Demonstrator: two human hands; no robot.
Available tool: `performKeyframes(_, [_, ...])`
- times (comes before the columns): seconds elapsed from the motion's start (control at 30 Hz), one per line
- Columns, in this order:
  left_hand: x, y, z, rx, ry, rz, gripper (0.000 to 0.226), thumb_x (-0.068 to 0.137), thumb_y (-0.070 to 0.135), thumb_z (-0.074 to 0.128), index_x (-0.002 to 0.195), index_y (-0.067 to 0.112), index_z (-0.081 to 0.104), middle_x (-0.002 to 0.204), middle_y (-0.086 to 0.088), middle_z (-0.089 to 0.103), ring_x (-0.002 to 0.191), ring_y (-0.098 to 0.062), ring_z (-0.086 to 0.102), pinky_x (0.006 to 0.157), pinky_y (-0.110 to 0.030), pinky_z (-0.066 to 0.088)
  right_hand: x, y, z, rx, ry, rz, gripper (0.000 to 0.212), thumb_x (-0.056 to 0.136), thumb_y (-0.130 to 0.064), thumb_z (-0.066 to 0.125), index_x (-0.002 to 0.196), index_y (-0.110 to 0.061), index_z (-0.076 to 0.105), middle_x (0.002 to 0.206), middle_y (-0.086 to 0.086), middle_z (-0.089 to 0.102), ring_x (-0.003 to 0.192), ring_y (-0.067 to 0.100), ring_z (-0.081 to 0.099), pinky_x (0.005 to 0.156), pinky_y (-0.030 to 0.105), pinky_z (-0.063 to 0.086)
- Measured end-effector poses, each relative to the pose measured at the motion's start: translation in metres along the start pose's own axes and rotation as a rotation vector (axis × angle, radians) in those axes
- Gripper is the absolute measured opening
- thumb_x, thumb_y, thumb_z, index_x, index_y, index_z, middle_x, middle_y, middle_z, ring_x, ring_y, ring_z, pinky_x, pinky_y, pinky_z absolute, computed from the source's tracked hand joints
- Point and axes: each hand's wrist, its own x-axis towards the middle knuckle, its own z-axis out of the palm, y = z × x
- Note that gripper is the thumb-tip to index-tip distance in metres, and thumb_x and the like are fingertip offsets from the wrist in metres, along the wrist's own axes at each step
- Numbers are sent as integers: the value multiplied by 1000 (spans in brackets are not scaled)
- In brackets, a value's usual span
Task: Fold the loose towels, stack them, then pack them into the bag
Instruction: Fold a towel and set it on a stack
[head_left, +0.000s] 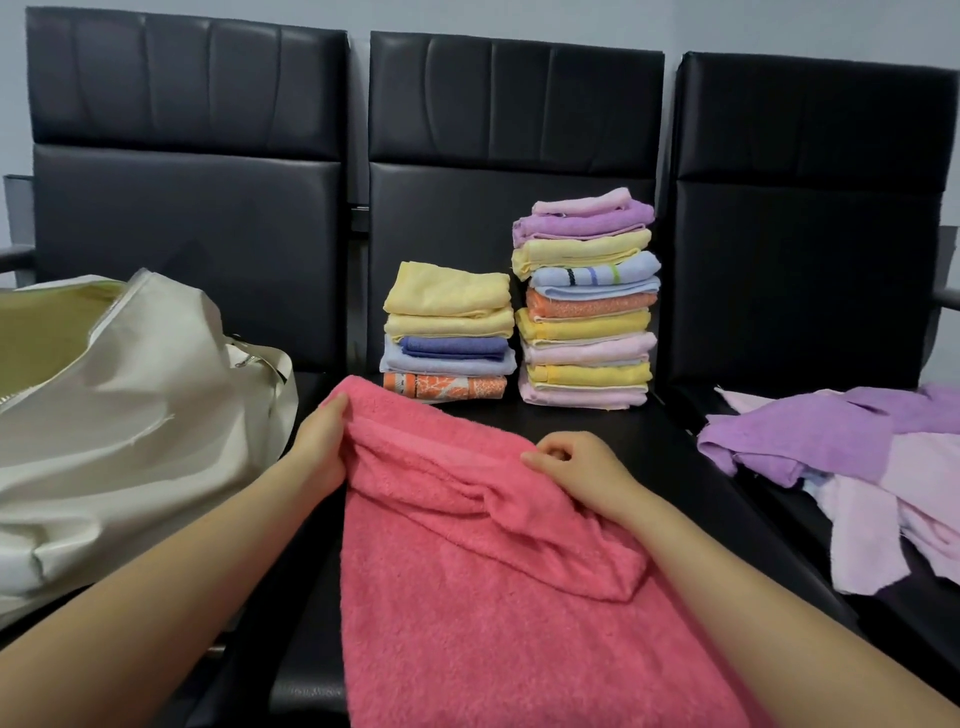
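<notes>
Pink towel (467, 571) lies spread over the middle chair seat (597, 431) in the lower centre of the frame, near end hanging off toward the camera, so the seat does the job of a flat folding surface. Left hand (322, 447) grips the towel's far left corner, fingers curled over the hem; right hand (576, 462) pinches the far edge further right, where the cloth is bunched into a ridge. Both sit on the same edge, which looks like a setup for squaring or pulling that edge over for a fold, my read only. Two folded stacks stand at the back of the same seat against the backrest: short stack (449, 332) centre frame, tall stack (587, 301) just beside it on the right. Backrest probably keeps the tall one from tipping; it already looks a bit uneven. Loose towels (831, 457), purple and pale pink, are heaped on the right-hand seat at the right edge of frame, within reach of the right hand as the feed pile. Bag (130, 405), off-white, sits on the left seat with its mouth open toward the upper left, ready for packing. Folding phase is not finished; nothing visible in the bag from this angle, interior mostly hidden.
</notes>
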Motion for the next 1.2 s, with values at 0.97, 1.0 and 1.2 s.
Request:
performKeyframes(0.97, [37, -17, 12, 988, 126, 407, 67, 92, 28, 59, 151, 17, 27, 143, -21, 38, 132, -36, 39, 107, -45, 34, 78, 50, -47, -42, 420, 479, 58, 91, -25, 50, 144, -7, 33, 135, 19, 53, 121, 39, 53, 92, 38, 43])
performKeyframes(1.0, [30, -17, 14, 1027, 133, 414, 66, 93, 29, 56, 151, 15, 26, 145, -24, 35, 134, -39, 34, 108, -46, 31, 71, 49, -42, -100, 352, 453, 59, 91, -25, 50, 144, -7, 32, 135, 20, 52, 121, 40, 52, 94, 39, 43])
performKeyframes(1.2, [-32, -12, 26, 1153, 13, 623, 53, 94, 21, 50, 145, 12, 37, 135, -21, 43, 127, -36, 35, 100, -44, 34, 12, 19, -36, -410, 287, 241, 51, 92, -26, 51, 140, -11, 41, 136, 20, 47, 126, 39, 42, 97, 44, 40])
